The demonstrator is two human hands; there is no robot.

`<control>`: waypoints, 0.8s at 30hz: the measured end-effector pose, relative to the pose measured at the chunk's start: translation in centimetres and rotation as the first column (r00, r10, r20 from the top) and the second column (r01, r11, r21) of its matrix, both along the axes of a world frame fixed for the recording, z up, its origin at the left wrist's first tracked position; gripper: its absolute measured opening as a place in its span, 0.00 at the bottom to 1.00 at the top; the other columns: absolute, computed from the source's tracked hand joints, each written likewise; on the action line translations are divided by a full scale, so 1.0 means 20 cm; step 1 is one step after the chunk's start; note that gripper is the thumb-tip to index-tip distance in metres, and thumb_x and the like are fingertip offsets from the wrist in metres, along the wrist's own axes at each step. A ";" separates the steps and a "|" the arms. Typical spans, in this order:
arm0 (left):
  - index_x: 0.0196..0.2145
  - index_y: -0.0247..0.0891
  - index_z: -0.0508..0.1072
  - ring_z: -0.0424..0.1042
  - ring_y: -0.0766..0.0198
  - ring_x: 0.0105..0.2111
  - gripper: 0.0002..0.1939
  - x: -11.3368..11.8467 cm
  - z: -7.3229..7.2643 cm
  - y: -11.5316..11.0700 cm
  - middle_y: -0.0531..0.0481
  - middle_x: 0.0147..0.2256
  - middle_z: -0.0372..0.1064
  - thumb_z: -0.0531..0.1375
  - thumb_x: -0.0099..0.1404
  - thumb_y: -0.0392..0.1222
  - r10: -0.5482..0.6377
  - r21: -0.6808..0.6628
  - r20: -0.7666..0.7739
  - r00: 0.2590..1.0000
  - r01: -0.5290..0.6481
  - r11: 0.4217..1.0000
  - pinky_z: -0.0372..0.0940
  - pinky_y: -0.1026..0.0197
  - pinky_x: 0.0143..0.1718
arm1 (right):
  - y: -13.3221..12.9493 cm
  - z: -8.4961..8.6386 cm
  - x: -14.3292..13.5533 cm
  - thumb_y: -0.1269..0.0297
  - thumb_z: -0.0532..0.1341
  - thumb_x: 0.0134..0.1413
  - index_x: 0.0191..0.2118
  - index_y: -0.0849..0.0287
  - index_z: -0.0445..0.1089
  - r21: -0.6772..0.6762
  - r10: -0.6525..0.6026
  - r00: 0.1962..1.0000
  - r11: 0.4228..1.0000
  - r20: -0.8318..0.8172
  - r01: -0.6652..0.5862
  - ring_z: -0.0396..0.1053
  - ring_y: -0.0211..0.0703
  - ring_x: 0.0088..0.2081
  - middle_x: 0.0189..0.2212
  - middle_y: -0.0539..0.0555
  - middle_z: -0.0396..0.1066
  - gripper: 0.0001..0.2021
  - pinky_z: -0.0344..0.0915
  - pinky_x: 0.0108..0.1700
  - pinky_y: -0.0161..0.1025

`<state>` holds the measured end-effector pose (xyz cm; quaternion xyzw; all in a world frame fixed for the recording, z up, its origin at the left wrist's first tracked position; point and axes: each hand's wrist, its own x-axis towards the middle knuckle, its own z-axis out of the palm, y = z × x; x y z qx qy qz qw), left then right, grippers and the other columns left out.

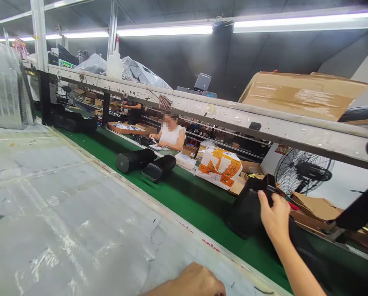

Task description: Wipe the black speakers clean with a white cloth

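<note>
A black speaker-like unit [247,207] stands on the green conveyor belt [184,201], at the belt's near right end and close to the wearer. The right hand [275,218] reaches across the bench edge and closes over the unit's upper right side, fingers curled on its top and thumb against the face turned toward the camera; the grasp sits high on the body, which appears to steady it against the belt surface. The left hand [193,283] lies at the bottom edge of the view on the plastic-covered bench [63,213]. Only its back shows, so whether its fingers are spread or curled cannot be told; it seems to hold nothing.

Farther up the belt two more black units [147,162] lie on their sides, nearly touching, with their long axes across the belt, a posture that likely keeps them from rolling along it. A further dark unit [74,122] rests near the belt's far end.

Beyond the belt, a person in a white sleeveless top [171,135] sits at the opposite bench, hands on small parts. A second person [131,107] works behind. Open cartons [126,128] and a white bag with orange labels [219,166] lie along the far side, within arm's reach of the belt. An overhead shelf rail [233,115] carries a large cardboard box [301,94]; a floor fan [304,170] stands at right.
</note>
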<state>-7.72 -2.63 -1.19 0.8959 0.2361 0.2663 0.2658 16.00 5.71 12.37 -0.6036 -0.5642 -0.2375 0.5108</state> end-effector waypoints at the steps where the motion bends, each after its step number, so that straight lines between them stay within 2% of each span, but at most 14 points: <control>1: 0.26 0.39 0.73 0.66 0.64 0.24 0.09 -0.01 0.03 -0.01 0.51 0.24 0.70 0.56 0.62 0.39 0.041 -0.014 0.053 0.998 -0.041 0.999 0.49 0.63 0.24 | -0.04 -0.02 -0.04 0.44 0.50 0.56 0.32 0.60 0.64 0.007 0.014 1.000 1.000 0.014 -0.014 0.63 0.50 0.47 0.39 0.59 0.68 0.22 0.57 0.52 0.53; 4: 0.32 0.38 0.74 0.67 0.62 0.29 0.14 -0.06 0.11 -0.03 0.47 0.29 0.71 0.50 0.67 0.42 0.201 -0.076 0.225 0.953 -0.189 0.979 0.54 0.61 0.30 | -0.14 -0.03 -0.16 0.46 0.48 0.56 0.36 0.61 0.65 0.024 0.058 0.998 0.998 0.024 -0.059 0.63 0.54 0.49 0.43 0.64 0.68 0.21 0.56 0.53 0.51; 6: 0.32 0.38 0.73 0.66 0.62 0.31 0.15 -0.08 0.15 -0.03 0.46 0.31 0.69 0.49 0.68 0.44 0.293 -0.139 0.318 0.902 -0.261 0.955 0.56 0.62 0.32 | -0.19 0.00 -0.21 0.48 0.47 0.57 0.38 0.62 0.65 0.049 0.044 0.999 0.998 -0.018 -0.043 0.64 0.56 0.47 0.40 0.64 0.68 0.21 0.58 0.50 0.52; 8: 0.31 0.37 0.73 0.66 0.62 0.32 0.15 -0.10 0.18 -0.01 0.46 0.32 0.68 0.49 0.68 0.44 0.366 -0.217 0.383 0.848 -0.303 0.928 0.56 0.62 0.31 | -0.25 0.05 -0.24 0.49 0.48 0.57 0.39 0.62 0.66 0.071 0.020 0.998 0.997 -0.065 -0.016 0.63 0.58 0.44 0.37 0.63 0.68 0.21 0.59 0.46 0.52; 11: 0.33 0.36 0.72 0.66 0.61 0.34 0.13 -0.11 0.20 0.02 0.45 0.36 0.66 0.51 0.67 0.45 0.445 -0.346 0.453 0.772 -0.308 0.886 0.57 0.62 0.31 | -0.35 0.15 -0.30 0.48 0.50 0.56 0.35 0.60 0.67 0.071 0.042 0.996 0.997 -0.081 -0.037 0.64 0.54 0.38 0.33 0.59 0.67 0.19 0.59 0.42 0.48; 15: 0.39 0.35 0.70 0.65 0.59 0.40 0.16 -0.11 0.22 0.03 0.43 0.41 0.66 0.53 0.65 0.51 0.506 -0.529 0.507 0.698 -0.212 0.822 0.58 0.60 0.41 | -0.51 0.30 -0.41 0.48 0.53 0.54 0.35 0.55 0.69 0.049 0.101 0.992 0.994 -0.072 -0.097 0.66 0.50 0.40 0.35 0.54 0.70 0.17 0.59 0.46 0.45; 17: 0.43 0.34 0.68 0.65 0.57 0.43 0.24 -0.10 0.23 0.03 0.42 0.43 0.67 0.54 0.62 0.59 0.482 -0.617 0.524 0.702 -0.077 0.783 0.57 0.58 0.46 | -0.57 0.33 -0.45 0.46 0.57 0.50 0.37 0.53 0.72 -0.008 0.160 0.960 0.986 -0.230 -0.166 0.67 0.50 0.42 0.36 0.52 0.72 0.18 0.60 0.46 0.44; 19: 0.46 0.32 0.67 0.67 0.56 0.43 0.36 -0.09 0.22 0.02 0.40 0.42 0.68 0.51 0.57 0.69 0.408 -0.675 0.548 0.731 0.097 0.731 0.60 0.56 0.46 | -0.60 0.32 -0.47 0.43 0.60 0.44 0.39 0.53 0.73 -0.094 0.249 0.839 0.938 -0.484 -0.332 0.68 0.53 0.43 0.37 0.52 0.74 0.22 0.62 0.45 0.44; 20: 0.46 0.31 0.67 0.68 0.54 0.42 0.42 -0.08 0.22 0.01 0.39 0.40 0.69 0.48 0.54 0.74 0.356 -0.707 0.549 0.756 0.192 0.680 0.61 0.55 0.45 | -0.60 0.29 -0.48 0.42 0.62 0.41 0.40 0.55 0.74 -0.128 0.272 0.759 0.897 -0.591 -0.422 0.68 0.55 0.44 0.37 0.53 0.74 0.25 0.63 0.44 0.45; 21: 0.44 0.30 0.69 0.70 0.53 0.40 0.46 -0.07 0.21 0.00 0.38 0.39 0.70 0.46 0.50 0.78 0.309 -0.755 0.539 0.784 0.287 0.590 0.63 0.53 0.44 | -0.59 0.26 -0.48 0.41 0.63 0.39 0.40 0.57 0.74 -0.156 0.278 0.698 0.858 -0.661 -0.489 0.69 0.56 0.44 0.37 0.55 0.75 0.27 0.64 0.44 0.46; 23: 0.39 0.29 0.72 0.71 0.52 0.38 0.50 -0.05 0.20 -0.04 0.37 0.35 0.72 0.45 0.45 0.81 0.260 -0.846 0.510 0.820 0.423 0.324 0.63 0.52 0.45 | -0.57 0.19 -0.50 0.40 0.63 0.39 0.39 0.60 0.74 -0.199 0.265 0.660 0.818 -0.703 -0.540 0.69 0.58 0.44 0.38 0.57 0.75 0.28 0.63 0.47 0.48; 24: 0.36 0.29 0.72 0.71 0.52 0.38 0.49 -0.05 0.19 -0.05 0.37 0.34 0.72 0.46 0.44 0.81 0.264 -0.866 0.498 0.826 0.462 0.190 0.63 0.53 0.45 | -0.55 0.15 -0.50 0.39 0.62 0.39 0.39 0.60 0.74 -0.205 0.256 0.673 0.825 -0.694 -0.526 0.68 0.58 0.46 0.40 0.58 0.74 0.29 0.61 0.50 0.50</control>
